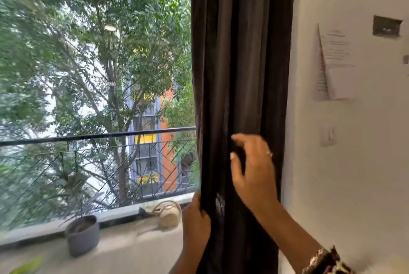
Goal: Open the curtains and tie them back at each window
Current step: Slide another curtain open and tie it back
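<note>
Gathering the curtain (pixel 241 63) into one tight column looks like the step in hand, since it hangs bunched against the wall (pixel 345 185) just right of the hands. The left hand (pixel 195 216) curls its fingers round the curtain's window-side edge, low down. The right hand (pixel 252 172) sits higher, across the folds, with thumb and forefinger bent in a C against the cloth; whether they actually clamp a fold cannot be told. To do it well, the person would sweep the loose edge inward with the left, pack the pleats evenly, and hold the bundle at one height so a tie can pass round it. No tie-back shows. The cloth is dark brown, heavy and faintly lustrous, falling in deep vertical pleats, with a small pale motif (pixel 219 206) between the hands. Beyond the left hand runs a thin metal railing (pixel 97 135).
</note>
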Demonstrator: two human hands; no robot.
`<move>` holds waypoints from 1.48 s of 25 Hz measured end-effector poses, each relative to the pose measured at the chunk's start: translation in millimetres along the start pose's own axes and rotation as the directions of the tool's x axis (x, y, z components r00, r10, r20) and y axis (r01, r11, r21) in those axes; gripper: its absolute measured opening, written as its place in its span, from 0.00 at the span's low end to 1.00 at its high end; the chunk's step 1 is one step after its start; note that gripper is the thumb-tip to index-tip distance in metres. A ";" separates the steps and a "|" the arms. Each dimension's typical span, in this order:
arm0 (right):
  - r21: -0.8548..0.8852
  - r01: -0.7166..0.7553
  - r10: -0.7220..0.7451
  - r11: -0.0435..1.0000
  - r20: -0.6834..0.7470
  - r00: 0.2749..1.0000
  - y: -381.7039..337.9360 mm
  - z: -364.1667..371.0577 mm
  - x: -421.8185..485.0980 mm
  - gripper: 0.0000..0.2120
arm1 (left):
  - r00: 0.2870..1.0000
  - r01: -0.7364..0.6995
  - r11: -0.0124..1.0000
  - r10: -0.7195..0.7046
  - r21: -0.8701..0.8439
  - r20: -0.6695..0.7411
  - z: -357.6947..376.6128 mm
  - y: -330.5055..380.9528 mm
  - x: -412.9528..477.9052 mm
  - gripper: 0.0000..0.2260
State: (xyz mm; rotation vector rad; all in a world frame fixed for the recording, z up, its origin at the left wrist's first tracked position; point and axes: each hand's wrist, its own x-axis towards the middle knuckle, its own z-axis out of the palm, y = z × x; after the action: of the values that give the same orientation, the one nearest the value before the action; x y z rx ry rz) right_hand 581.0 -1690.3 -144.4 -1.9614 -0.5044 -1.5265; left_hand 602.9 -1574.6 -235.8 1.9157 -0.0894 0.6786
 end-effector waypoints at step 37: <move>-0.102 -0.282 0.275 0.954 0.669 0.690 -16.4 53.8 -169.5 0.18 | 0.989 0.006 1.000 -0.005 0.009 -0.149 -12.4 -17.6 -44.2 0.15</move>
State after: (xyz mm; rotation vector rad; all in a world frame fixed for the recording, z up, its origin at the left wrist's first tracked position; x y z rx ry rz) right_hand 565.0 -1632.0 -312.5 -2.4342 -0.4616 -0.5694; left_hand 567.2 -1566.6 -268.5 1.8672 0.0136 0.8173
